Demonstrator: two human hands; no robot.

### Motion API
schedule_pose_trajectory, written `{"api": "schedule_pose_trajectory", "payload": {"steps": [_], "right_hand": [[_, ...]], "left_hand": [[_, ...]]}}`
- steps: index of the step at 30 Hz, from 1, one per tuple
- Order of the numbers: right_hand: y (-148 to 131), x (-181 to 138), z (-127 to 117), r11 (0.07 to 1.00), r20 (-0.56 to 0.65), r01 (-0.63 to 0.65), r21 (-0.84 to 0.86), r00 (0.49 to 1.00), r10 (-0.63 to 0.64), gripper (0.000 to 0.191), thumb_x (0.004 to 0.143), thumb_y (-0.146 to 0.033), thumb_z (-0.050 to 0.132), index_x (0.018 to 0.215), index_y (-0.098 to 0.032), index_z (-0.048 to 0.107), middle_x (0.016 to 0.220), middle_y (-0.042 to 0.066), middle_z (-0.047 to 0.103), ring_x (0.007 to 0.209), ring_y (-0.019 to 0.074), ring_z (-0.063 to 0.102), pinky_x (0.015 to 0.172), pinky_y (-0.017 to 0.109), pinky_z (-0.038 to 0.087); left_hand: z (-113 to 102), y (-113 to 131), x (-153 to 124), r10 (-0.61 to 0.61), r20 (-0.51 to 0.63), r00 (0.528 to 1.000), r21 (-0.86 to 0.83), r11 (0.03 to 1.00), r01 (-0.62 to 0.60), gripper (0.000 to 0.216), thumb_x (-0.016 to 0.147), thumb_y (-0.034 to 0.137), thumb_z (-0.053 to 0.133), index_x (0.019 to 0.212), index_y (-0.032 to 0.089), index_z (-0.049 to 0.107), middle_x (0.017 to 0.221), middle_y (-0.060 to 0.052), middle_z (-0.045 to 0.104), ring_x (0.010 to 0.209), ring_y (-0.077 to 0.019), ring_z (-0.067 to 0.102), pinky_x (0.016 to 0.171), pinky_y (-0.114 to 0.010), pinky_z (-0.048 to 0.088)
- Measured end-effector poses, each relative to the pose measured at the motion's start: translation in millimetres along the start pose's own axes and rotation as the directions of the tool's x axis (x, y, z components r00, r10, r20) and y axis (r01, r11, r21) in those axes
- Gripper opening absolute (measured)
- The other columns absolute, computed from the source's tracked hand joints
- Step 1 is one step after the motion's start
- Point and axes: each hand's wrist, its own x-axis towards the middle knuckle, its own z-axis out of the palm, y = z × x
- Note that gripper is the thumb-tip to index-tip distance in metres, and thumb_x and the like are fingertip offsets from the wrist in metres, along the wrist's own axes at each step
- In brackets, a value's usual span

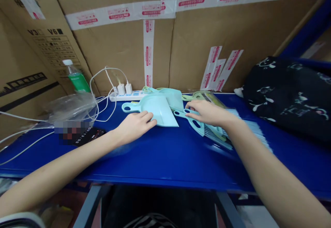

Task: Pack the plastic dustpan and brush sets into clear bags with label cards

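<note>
My left hand [134, 125] lies on the near edge of a pale teal dustpan [155, 110] on the blue shelf [165, 159], fingers curled against its rim. More dustpans of the same colour [170, 95] are stacked behind it. My right hand [207, 112] rests over a teal hand brush [196, 124], with the fingers bent round its handle near the hanging hole. Several similar brushes with pale bristles [248, 128] lie under my right forearm, some in clear wrapping [212, 98].
A white power strip [126, 95] with chargers and cables sits at the back. A green-labelled bottle [76, 78] and clear plastic bags [69, 107] stand left, a phone [89, 135] beside them. A black patterned bag [289, 93] fills the right. Taped cardboard boxes [124, 41] form the back.
</note>
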Motion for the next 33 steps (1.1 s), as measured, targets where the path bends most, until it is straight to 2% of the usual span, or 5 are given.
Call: {"api": "schedule_pose_trajectory", "payload": {"steps": [8,21,26,29,33], "right_hand": [[3.6,4.4,6.0,1.000,-0.005,0.020,0.003,1.000,-0.020,0.029,0.085,-0.036,0.042,0.095,-0.020,0.065,0.088,0.010,0.069,0.079,0.0253,0.064,0.067,0.035,0.048],[5.8,3.4,5.6,0.988,0.082,-0.125,-0.094,0.988,0.132,0.027,0.078,-0.036,0.049,0.091,-0.021,0.067,0.090,0.010,0.071,0.081,0.0276,0.065,0.070,0.038,0.051],[2.4,3.6,4.1,0.989,0.001,-0.144,-0.044,0.990,0.144,0.035,0.083,-0.038,0.049,0.107,-0.021,0.067,0.103,0.011,0.071,0.090,0.0301,0.065,0.076,0.041,0.051],[-3.3,3.0,7.4,0.999,-0.096,-0.008,0.031,0.995,0.011,0.038,0.085,-0.043,0.050,0.110,-0.019,0.067,0.106,0.013,0.070,0.094,0.0313,0.064,0.078,0.041,0.051],[-25.8,1.8,17.3,0.960,-0.243,0.278,0.043,0.935,-0.260,0.041,0.093,-0.043,0.043,0.114,-0.018,0.067,0.091,0.012,0.069,0.083,0.0261,0.065,0.073,0.036,0.050]], "left_hand": [[0.4,23.2,-35.5,0.094,-0.102,0.990,-0.120,0.987,-0.106,0.030,0.095,0.008,0.028,0.088,0.017,0.056,0.071,-0.001,0.053,0.060,-0.0129,0.051,0.049,-0.025,0.040],[-5.0,31.4,-44.6,0.168,-0.168,0.971,-0.363,0.906,-0.219,0.028,0.099,0.016,0.030,0.095,0.018,0.058,0.076,0.000,0.059,0.062,-0.0110,0.054,0.050,-0.025,0.039],[-3.7,6.0,-44.2,-0.134,-0.019,0.991,-0.251,0.960,0.125,0.029,0.097,0.019,0.031,0.094,0.016,0.060,0.084,-0.005,0.064,0.074,-0.0162,0.060,0.059,-0.026,0.044],[0.9,-7.5,-43.3,-0.336,0.220,0.916,-0.147,0.917,0.372,0.029,0.096,0.021,0.034,0.087,0.016,0.061,0.082,-0.006,0.065,0.075,-0.0188,0.061,0.058,-0.027,0.043],[6.5,-11.2,-42.3,-0.370,0.413,0.833,-0.251,0.832,0.494,0.029,0.097,0.024,0.034,0.085,0.018,0.060,0.080,-0.002,0.067,0.069,-0.0181,0.064,0.056,-0.026,0.040]]}}
